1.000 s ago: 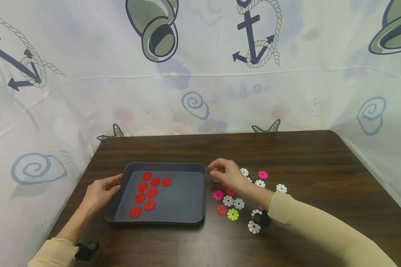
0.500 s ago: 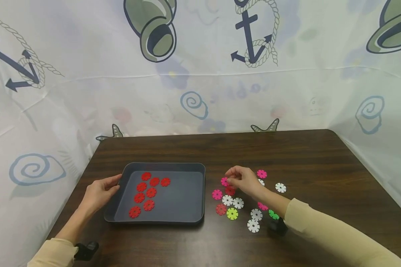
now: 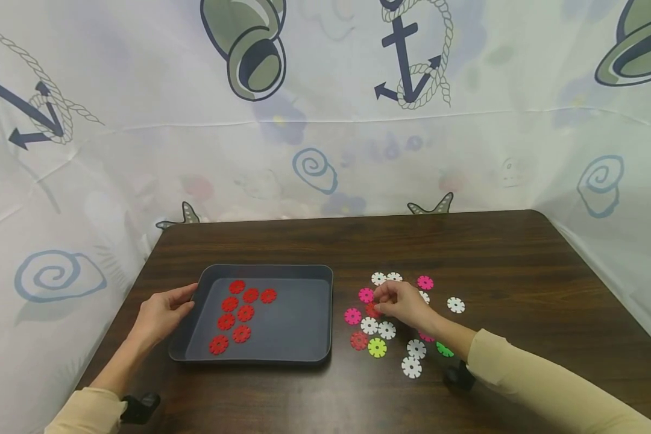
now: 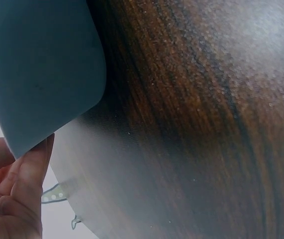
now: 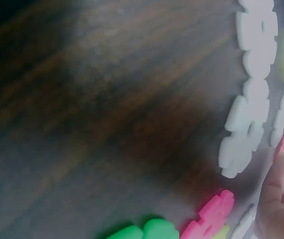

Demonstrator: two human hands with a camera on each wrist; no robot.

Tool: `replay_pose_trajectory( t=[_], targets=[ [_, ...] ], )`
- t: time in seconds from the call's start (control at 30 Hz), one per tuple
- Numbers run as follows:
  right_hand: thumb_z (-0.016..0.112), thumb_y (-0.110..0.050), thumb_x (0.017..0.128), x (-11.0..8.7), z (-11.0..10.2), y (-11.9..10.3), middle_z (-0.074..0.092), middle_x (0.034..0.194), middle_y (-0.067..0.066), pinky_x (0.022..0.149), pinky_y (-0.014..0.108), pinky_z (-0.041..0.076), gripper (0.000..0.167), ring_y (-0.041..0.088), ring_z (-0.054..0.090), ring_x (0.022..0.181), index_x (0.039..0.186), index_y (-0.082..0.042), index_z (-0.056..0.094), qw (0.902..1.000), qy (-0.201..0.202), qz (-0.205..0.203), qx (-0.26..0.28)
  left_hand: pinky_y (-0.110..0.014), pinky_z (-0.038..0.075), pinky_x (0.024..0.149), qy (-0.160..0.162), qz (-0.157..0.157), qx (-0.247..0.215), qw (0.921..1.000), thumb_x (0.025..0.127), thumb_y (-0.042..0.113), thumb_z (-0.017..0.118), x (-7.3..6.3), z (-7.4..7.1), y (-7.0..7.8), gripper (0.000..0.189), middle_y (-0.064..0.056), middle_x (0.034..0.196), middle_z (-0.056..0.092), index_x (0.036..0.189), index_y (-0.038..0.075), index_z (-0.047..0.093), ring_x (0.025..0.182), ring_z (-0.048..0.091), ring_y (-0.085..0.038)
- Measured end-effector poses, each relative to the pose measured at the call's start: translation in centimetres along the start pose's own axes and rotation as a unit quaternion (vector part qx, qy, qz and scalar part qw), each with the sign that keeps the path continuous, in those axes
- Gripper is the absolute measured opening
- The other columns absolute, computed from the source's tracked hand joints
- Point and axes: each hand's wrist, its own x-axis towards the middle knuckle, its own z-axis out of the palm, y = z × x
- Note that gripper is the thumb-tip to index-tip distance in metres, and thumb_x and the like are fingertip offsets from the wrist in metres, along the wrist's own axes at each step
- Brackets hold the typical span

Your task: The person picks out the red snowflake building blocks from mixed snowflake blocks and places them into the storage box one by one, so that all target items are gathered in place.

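Observation:
A dark grey tray (image 3: pixel 298 322) holds several red notched plastic discs (image 3: pixel 246 313), grouped toward its left side. At the tray's left rim, my left hand (image 3: pixel 161 311) pinches the edge between thumb and fingers; the left wrist view has this hand (image 4: pixel 20 181) at the tray's corner (image 4: pixel 47 74). To the right of the tray, my right hand (image 3: pixel 404 304) has its thumb and fingertips on a red disc (image 3: pixel 371 310), partly covered by them. In the right wrist view, the thumb (image 5: pixel 275 186) meets that red disc (image 5: pixel 283 142).
Around the right hand lie white discs (image 3: pixel 387 330), pink discs (image 3: pixel 352 316), another red disc (image 3: pixel 359 340), a yellow-green disc (image 3: pixel 377 348) and a green disc (image 3: pixel 444 349). The brown wooden table (image 3: pixel 499 253) backs onto a printed curtain (image 3: pixel 466 150).
My right hand has moved from beside the tray's right rim rightward, then slightly down onto the red disc. White discs behind it are uncovered. The left hand and tray stay put.

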Motion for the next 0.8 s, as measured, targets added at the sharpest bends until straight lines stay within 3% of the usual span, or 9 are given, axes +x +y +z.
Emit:
replay_pose_trajectory(
  t=[0.8],
  targets=[
    [0.075, 0.000, 0.075, 0.19, 0.22, 0.01, 0.060, 0.079, 0.007, 0.059, 0.020, 0.044, 0.023, 0.010, 0.051, 0.067, 0.094, 0.004, 0.064, 0.9962, -0.012, -0.022, -0.083, -0.046, 0.052, 0.074, 0.002, 0.000, -0.001, 1.0000, 0.087, 0.007, 0.062, -0.02, -0.10, 0.17, 0.042, -0.027, 0.117, 0.061, 0.128, -0.003, 0.055, 0.098, 0.065, -0.038]
  ],
)
